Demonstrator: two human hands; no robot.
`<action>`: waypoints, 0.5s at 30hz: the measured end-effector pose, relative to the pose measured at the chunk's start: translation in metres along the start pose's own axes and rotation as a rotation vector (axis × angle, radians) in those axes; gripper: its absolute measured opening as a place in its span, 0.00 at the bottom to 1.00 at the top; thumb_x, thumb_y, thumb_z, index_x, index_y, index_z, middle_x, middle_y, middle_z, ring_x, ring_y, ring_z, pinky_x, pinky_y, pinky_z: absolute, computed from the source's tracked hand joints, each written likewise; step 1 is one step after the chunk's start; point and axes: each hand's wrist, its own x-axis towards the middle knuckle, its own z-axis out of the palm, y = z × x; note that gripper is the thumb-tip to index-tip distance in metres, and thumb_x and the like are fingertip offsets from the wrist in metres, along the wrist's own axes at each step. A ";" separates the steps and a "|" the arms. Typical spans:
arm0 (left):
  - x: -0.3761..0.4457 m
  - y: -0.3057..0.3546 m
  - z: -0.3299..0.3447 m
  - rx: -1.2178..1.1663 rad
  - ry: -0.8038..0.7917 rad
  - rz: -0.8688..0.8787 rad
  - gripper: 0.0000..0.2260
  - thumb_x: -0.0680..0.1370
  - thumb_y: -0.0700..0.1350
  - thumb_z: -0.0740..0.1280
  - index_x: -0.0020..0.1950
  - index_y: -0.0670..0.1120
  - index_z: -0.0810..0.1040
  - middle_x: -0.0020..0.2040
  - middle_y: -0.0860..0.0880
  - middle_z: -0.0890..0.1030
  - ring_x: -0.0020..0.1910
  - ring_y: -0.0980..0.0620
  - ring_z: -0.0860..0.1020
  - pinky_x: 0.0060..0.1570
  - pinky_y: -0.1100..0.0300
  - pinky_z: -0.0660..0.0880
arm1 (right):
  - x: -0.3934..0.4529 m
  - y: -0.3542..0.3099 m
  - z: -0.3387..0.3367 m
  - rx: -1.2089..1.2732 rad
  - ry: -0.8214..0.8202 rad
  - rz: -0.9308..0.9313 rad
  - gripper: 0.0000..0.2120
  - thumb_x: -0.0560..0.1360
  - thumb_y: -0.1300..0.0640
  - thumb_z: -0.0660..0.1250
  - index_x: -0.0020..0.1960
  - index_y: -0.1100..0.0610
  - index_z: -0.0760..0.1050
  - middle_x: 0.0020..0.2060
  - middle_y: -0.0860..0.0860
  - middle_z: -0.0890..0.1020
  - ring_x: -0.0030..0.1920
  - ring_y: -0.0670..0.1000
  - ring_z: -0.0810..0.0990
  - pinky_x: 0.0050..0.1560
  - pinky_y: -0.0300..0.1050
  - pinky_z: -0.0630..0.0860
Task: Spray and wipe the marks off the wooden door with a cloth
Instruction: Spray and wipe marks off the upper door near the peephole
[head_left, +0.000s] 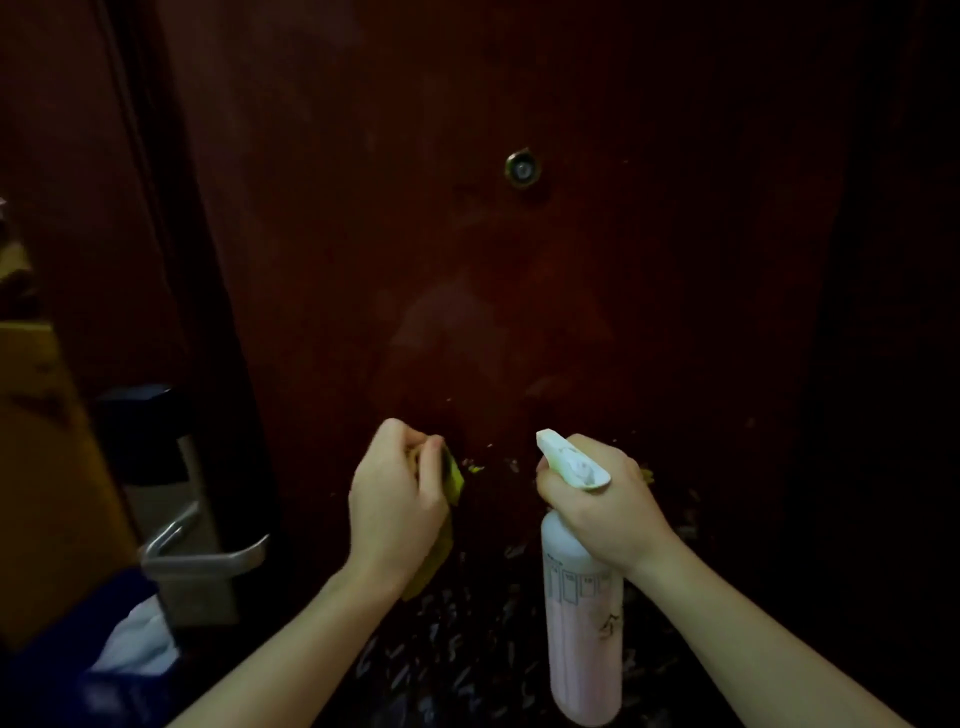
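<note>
The dark reddish wooden door (519, 286) fills the dim view, its edges lost in shadow; pale marks (467, 649) speckle its lower part. The right hand (597, 499) grips a smooth pink spray bottle (582, 623) below its white nozzle. The left hand (400, 493) clutches a crumpled yellow cloth (453, 475), mostly hidden, beside the door.

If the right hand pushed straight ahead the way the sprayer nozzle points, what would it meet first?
Probably the door itself: the right hand aims the bottle at the marks just ahead, with nothing visible between. The gap is hard to judge.
</note>
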 end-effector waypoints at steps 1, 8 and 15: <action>-0.006 -0.008 -0.010 -0.044 0.028 -0.092 0.08 0.79 0.45 0.65 0.41 0.50 0.71 0.35 0.53 0.76 0.33 0.57 0.75 0.32 0.61 0.72 | -0.002 -0.001 0.009 -0.012 -0.021 -0.016 0.11 0.71 0.60 0.67 0.35 0.65 0.70 0.27 0.54 0.71 0.28 0.47 0.68 0.30 0.43 0.66; -0.037 -0.056 -0.059 0.011 0.088 -0.277 0.10 0.80 0.44 0.63 0.40 0.52 0.68 0.36 0.52 0.74 0.35 0.59 0.74 0.33 0.67 0.68 | -0.006 -0.005 0.061 -0.094 -0.065 -0.051 0.14 0.71 0.56 0.67 0.30 0.52 0.67 0.25 0.46 0.72 0.27 0.48 0.71 0.29 0.49 0.70; -0.035 -0.074 -0.079 0.088 0.089 -0.268 0.12 0.81 0.45 0.62 0.40 0.56 0.66 0.37 0.53 0.73 0.35 0.59 0.73 0.33 0.67 0.66 | -0.006 -0.014 0.094 -0.088 -0.091 -0.053 0.13 0.66 0.50 0.61 0.27 0.50 0.61 0.22 0.43 0.67 0.24 0.44 0.65 0.28 0.42 0.64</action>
